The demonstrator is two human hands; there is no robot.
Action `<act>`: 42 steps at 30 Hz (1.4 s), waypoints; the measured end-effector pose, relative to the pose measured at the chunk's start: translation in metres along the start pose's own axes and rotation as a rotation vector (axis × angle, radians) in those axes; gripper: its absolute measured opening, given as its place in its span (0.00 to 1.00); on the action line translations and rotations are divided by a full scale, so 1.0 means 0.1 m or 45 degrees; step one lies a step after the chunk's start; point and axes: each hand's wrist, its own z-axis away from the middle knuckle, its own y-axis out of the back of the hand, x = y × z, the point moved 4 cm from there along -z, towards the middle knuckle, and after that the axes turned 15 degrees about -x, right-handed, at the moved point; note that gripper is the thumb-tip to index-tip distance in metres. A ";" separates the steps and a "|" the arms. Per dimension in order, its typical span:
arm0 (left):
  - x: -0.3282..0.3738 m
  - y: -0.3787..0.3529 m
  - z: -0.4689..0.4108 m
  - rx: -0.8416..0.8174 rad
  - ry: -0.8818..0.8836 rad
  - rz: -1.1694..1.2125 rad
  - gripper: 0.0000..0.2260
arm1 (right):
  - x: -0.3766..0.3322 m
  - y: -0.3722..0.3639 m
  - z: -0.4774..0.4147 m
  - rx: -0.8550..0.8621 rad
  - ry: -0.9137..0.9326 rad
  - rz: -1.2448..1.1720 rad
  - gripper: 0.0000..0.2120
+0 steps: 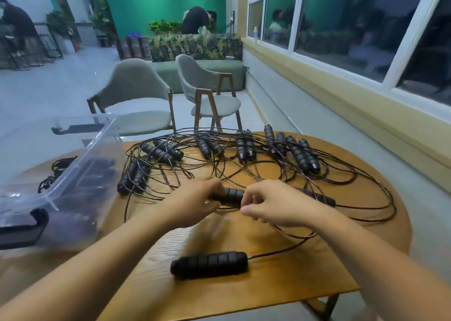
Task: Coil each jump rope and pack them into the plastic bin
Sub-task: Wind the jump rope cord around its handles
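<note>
Both forearms reach forward over the bench [268, 286], left grip [192, 203] curled round a black jump rope handle [233, 195], right grip [275, 206] pinching its cord [229, 208] beside it; plastic bin [73, 169] stands left, loose ropes [244, 149] spread beyond

Round wooden table [280, 286], light grain, dark leg [328, 305] showing at lower right of frame. Clear plastic bin [80, 174] sits on the table's left side, black latch at lower left, dark ropes inside. Black cord bundle [57, 168] at left of frame; in the bin or behind it, cannot tell. Upper half of the top: loose jump ropes [245, 149], black ribbed handles lying mostly in pairs, thin dark cords [391, 206] looping and overlapping out to the right edge. Lone handle [210, 264] lies bottom centre, cord running off right. Mid-frame handle [231, 195]: resting or lifted, cannot tell.
</note>
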 end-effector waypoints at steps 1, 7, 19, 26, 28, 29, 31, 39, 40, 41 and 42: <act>0.00 -0.02 -0.07 0.022 0.010 -0.011 0.11 | 0.01 -0.09 -0.01 -0.009 0.032 0.033 0.09; -0.06 -0.13 -0.39 -0.028 0.073 -0.166 0.21 | -0.09 -0.60 -0.06 -0.299 0.236 0.254 0.26; -0.14 -0.06 -0.33 0.065 0.045 -0.050 0.13 | -0.11 -0.52 0.01 0.007 0.370 0.380 0.15; -0.05 0.16 0.22 0.136 0.050 0.469 0.09 | -0.06 -0.14 0.17 0.453 0.427 0.212 0.17; 0.00 0.21 0.32 0.111 0.048 0.655 0.09 | -0.07 -0.07 0.21 0.531 0.424 0.155 0.19; 0.03 0.23 0.37 0.100 0.045 0.718 0.09 | -0.07 -0.04 0.22 0.571 0.428 0.129 0.19; 0.08 0.28 0.47 0.083 0.031 0.822 0.08 | -0.07 0.00 0.25 0.642 0.439 0.102 0.20; 0.23 0.29 0.79 0.075 -0.025 0.753 0.17 | -0.23 -0.02 0.33 0.780 0.563 0.246 0.15; 0.25 0.28 0.82 0.073 -0.038 0.700 0.22 | -0.25 -0.02 0.34 0.795 0.572 0.267 0.14; 0.26 0.27 0.84 0.081 -0.029 0.605 0.26 | -0.26 -0.02 0.35 0.806 0.579 0.276 0.14; 0.27 0.27 0.85 0.104 -0.008 0.501 0.27 | -0.27 -0.03 0.35 0.816 0.585 0.279 0.14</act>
